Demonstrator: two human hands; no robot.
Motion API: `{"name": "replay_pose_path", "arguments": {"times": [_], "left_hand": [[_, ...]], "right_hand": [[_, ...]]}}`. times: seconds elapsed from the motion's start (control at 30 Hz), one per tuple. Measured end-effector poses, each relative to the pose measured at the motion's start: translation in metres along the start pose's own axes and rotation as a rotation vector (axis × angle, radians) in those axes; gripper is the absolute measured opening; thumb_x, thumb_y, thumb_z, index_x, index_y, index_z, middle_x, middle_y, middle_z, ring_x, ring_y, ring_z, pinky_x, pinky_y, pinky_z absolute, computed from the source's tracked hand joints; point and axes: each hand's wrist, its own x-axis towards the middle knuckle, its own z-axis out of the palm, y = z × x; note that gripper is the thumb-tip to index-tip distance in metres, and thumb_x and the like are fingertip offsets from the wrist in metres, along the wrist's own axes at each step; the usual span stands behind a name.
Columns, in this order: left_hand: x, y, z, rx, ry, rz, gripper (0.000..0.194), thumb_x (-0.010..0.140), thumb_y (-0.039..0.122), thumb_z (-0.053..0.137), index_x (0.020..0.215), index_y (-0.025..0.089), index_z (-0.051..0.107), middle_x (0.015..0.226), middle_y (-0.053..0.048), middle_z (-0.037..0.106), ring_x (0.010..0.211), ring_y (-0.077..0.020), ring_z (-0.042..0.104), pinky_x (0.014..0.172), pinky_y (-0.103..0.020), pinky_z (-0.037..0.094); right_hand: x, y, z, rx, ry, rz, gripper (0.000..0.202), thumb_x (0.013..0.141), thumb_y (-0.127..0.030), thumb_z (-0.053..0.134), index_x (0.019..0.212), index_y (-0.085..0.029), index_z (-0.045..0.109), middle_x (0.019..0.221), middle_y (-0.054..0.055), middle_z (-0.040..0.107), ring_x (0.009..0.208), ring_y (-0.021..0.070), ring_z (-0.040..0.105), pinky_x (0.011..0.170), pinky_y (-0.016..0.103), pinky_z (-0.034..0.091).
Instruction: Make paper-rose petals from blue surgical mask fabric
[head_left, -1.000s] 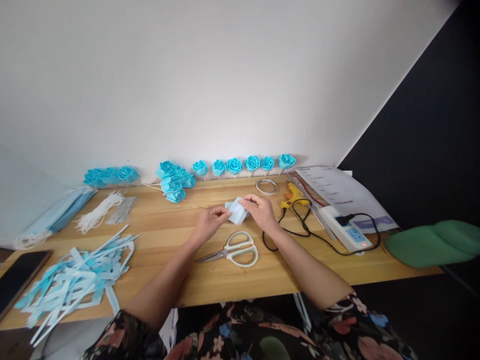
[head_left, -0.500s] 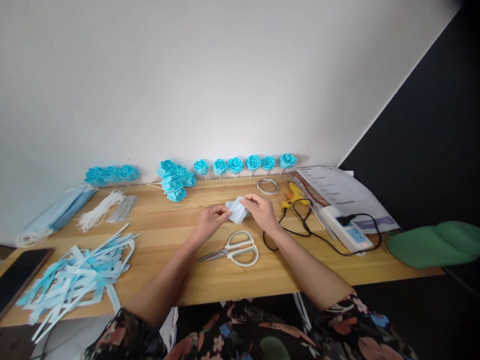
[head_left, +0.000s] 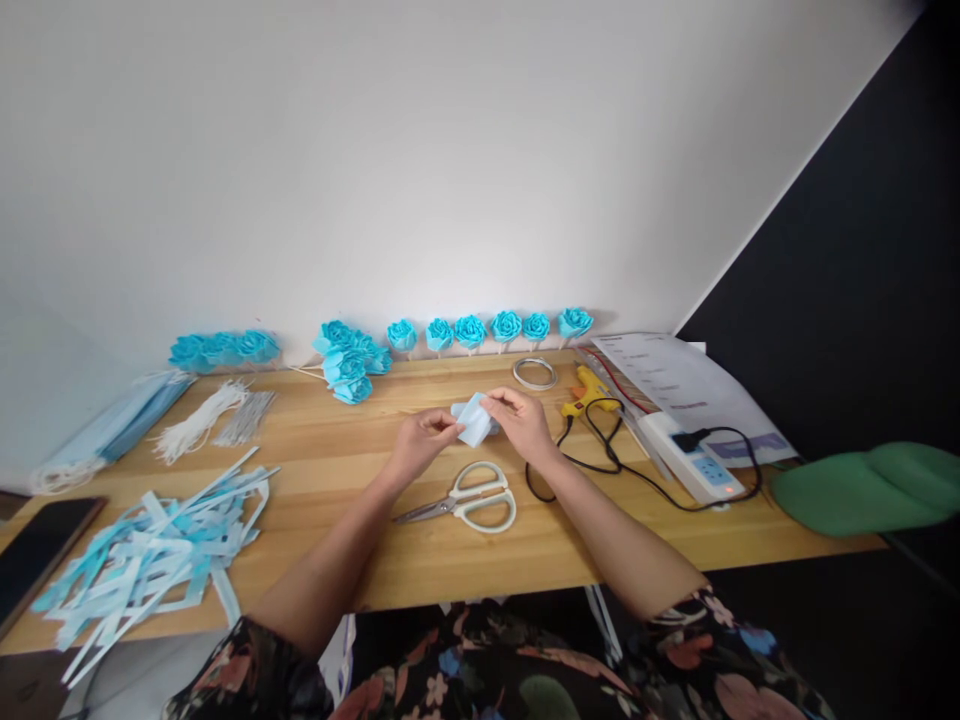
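A small folded piece of light blue fabric (head_left: pixel 474 420) is held up over the middle of the wooden table (head_left: pixel 315 430). My left hand (head_left: pixel 424 438) pinches its left edge between thumb and fingers. The upper right part of the fabric is gripped by my right hand (head_left: pixel 519 418). White-handled scissors (head_left: pixel 484 498) lie just below my hands, blades pointing left. Behind, blue fabric flowers (head_left: pixel 471 330) stand in a row against the wall, and more flowers (head_left: pixel 349 362) are heaped to the left of the row.
Fabric strips (head_left: pixel 161 555), a phone (head_left: pixel 45 550), white cords (head_left: pixel 201 420), wires (head_left: pixel 247 418) and masks (head_left: pixel 120 425) lie left. On the right are a yellow glue gun (head_left: pixel 591 390), its black cable, a power strip (head_left: pixel 694 462), papers (head_left: pixel 667 375) and a green object (head_left: pixel 862 490).
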Motion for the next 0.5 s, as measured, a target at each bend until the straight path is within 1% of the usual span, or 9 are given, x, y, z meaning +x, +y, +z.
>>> {"name": "replay_pose_path", "arguments": {"times": [0.17,0.27,0.37,0.43,0.5], "left_hand": [[-0.0008,-0.0011,-0.0012,0.030,-0.018,0.013,0.026,0.073,0.039,0.067,0.066,0.014,0.066,0.065,-0.002,0.064,0.062,-0.0128,0.055,0.063,-0.024,0.042],[-0.0004,-0.0028,-0.0009,0.043,-0.038,0.017,0.024,0.075,0.036,0.065,0.066,0.014,0.064,0.066,-0.002,0.064,0.064,-0.0135,0.055,0.064,-0.024,0.043],[0.0008,-0.0037,0.0001,0.006,-0.042,0.044,0.020,0.076,0.033,0.065,0.076,0.014,0.065,0.074,-0.003,0.066,0.070,-0.0146,0.058,0.068,-0.025,0.046],[0.0015,-0.0035,0.0005,0.000,-0.029,0.096,0.019,0.075,0.031,0.066,0.083,0.014,0.065,0.079,-0.004,0.067,0.074,-0.0148,0.059,0.073,-0.026,0.047],[0.0016,-0.0032,0.0005,0.026,-0.018,0.149,0.018,0.076,0.030,0.066,0.084,0.014,0.066,0.080,-0.004,0.066,0.076,-0.0146,0.058,0.077,-0.026,0.046]], "right_hand": [[0.0007,-0.0019,-0.0005,-0.015,0.013,0.011,0.024,0.080,-0.041,0.066,0.076,-0.017,0.069,0.073,0.001,0.068,0.066,0.0147,0.059,0.062,0.024,0.044],[0.0006,-0.0027,-0.0010,-0.036,0.015,-0.012,0.023,0.080,-0.040,0.066,0.077,-0.017,0.069,0.073,0.001,0.068,0.066,0.0151,0.059,0.062,0.024,0.044],[-0.0006,-0.0032,-0.0002,-0.093,0.005,-0.073,0.021,0.082,-0.039,0.065,0.078,-0.018,0.069,0.075,0.001,0.069,0.069,0.0159,0.061,0.065,0.025,0.045],[-0.0023,-0.0035,0.0014,-0.154,-0.014,-0.140,0.020,0.083,-0.037,0.064,0.077,-0.019,0.070,0.076,0.002,0.070,0.071,0.0164,0.062,0.068,0.026,0.046],[-0.0044,-0.0039,0.0039,-0.205,-0.039,-0.215,0.018,0.084,-0.036,0.064,0.077,-0.020,0.070,0.077,0.002,0.069,0.073,0.0168,0.062,0.070,0.027,0.045]]}}
